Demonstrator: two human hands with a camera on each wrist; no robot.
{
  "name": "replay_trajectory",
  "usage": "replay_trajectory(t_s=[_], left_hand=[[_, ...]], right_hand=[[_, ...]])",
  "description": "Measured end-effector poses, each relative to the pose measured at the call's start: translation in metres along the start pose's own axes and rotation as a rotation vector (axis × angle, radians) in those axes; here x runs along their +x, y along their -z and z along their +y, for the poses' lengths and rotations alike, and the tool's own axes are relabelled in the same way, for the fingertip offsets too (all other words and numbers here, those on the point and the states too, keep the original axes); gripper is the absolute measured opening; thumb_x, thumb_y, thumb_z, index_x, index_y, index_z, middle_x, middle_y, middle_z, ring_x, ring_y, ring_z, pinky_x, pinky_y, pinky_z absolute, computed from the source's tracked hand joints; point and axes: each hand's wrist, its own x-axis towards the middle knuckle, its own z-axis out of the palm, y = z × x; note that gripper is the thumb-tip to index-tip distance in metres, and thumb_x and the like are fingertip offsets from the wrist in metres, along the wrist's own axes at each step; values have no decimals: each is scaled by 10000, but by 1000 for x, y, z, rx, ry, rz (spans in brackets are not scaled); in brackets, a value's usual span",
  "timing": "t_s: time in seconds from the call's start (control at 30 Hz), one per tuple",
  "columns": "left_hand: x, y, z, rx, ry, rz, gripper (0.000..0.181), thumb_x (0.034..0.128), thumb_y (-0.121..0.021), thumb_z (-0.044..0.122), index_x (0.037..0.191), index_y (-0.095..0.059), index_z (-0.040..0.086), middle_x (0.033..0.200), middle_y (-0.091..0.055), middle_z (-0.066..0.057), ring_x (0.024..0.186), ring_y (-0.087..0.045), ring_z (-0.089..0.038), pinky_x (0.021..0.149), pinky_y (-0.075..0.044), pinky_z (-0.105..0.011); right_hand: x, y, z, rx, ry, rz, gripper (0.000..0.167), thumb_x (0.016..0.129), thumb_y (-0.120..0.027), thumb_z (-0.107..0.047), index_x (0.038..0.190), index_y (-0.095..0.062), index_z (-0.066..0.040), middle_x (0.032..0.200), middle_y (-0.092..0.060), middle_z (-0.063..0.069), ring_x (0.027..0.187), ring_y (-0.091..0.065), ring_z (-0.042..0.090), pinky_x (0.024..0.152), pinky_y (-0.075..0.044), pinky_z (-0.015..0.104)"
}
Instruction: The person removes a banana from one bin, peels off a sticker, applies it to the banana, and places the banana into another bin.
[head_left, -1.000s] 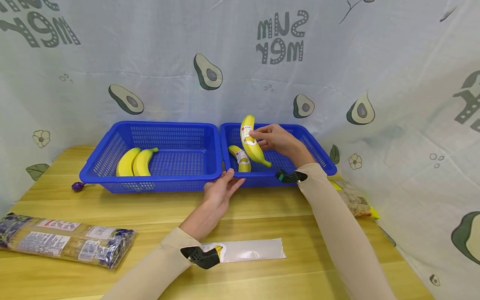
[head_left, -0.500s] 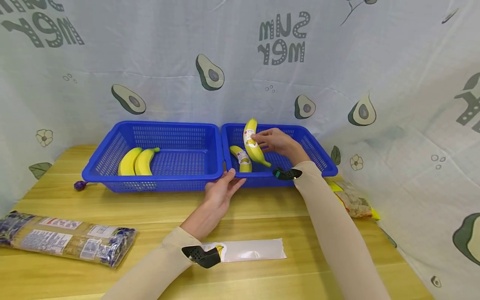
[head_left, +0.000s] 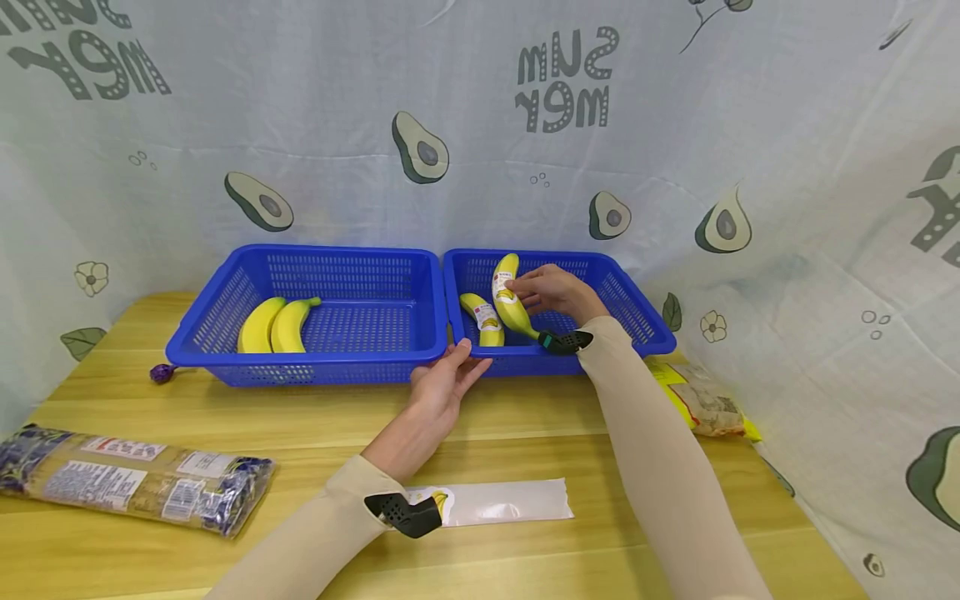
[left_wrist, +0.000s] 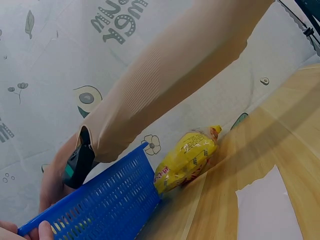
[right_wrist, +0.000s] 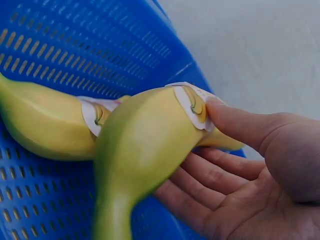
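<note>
My right hand (head_left: pixel 555 292) pinches a yellow banana (head_left: pixel 508 300) with a white sticker, thumb on the sticker and fingers behind, as the right wrist view shows. This banana is tilted inside the right blue basket (head_left: pixel 622 287), beside a second stickered banana (right_wrist: pixel 47 117) lying there. At that basket's near left corner, my left hand (head_left: pixel 438 387) grips the rim with thumb above and fingers below. In the left wrist view only the fingertips (left_wrist: pixel 45 231) show on the rim. Two bananas (head_left: pixel 273 327) lie together in the left blue basket (head_left: pixel 300 358).
A white strip with a banana sticker (head_left: pixel 495 502) lies on the wooden table (head_left: pixel 337 433). A long clear packet (head_left: pixel 127 479) is at the left, a yellow bag (head_left: pixel 705 404) beyond the right basket. A small purple ball (head_left: pixel 161 373) sits near the left basket. A printed curtain (head_left: pixel 322 108) hangs behind.
My right hand has lowered the stickered banana deeper into the right basket, toward the other banana. The left hand has stayed at the basket corner.
</note>
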Motion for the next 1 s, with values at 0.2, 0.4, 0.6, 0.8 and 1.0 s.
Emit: replay_trajectory(t_s=[0.2, 0.4, 0.6, 0.8, 1.0], left_hand=[[0, -1, -1, 4, 6, 2, 177, 1021, -681, -67, 914, -567, 16, 920, -657, -78, 735, -692, -150, 865, -677, -404], [0, -1, -3, 2, 6, -4, 176, 1020, -677, -72, 916, -563, 14, 946, -651, -86, 724, -691, -151, 852, -679, -390], [0, -1, -3, 15, 15, 3, 172, 1025, -680, -58, 928, -558, 15, 973, -647, -94, 740, -699, -160, 857, -678, -392], [0, 0, -2, 12, 6, 6, 168, 1026, -683, -53, 928, -565, 16, 964, -651, -92, 745, -696, -157, 879, -673, -406], [0, 1, -1, 17, -1, -3, 168, 1025, -690, -45, 933, -565, 18, 950, -655, -87, 756, -698, -161, 910, -665, -431]], right_hand=[[6, 3, 1, -39, -72, 15, 521, 1102, -659, -243, 1482, -556, 99, 1405, -643, 254, 1262, -667, 392, 1124, -550, 526], [9, 5, 2, -63, -130, -21, 533, 1098, -660, -219, 1500, -527, 105, 1418, -613, 255, 1283, -651, 408, 1124, -551, 524], [11, 5, 4, -93, -181, -70, 503, 1111, -629, -192, 1502, -520, 106, 1512, -537, 286, 1413, -549, 469, 1151, -523, 540], [13, 4, 3, -144, -216, -127, 451, 1127, -588, -153, 1489, -536, 111, 1534, -532, 275, 1459, -500, 481, 1192, -479, 540], [14, 6, 2, -238, -208, -172, 457, 1122, -600, -181, 1484, -545, 92, 1457, -576, 238, 1456, -510, 457, 1219, -445, 562]])
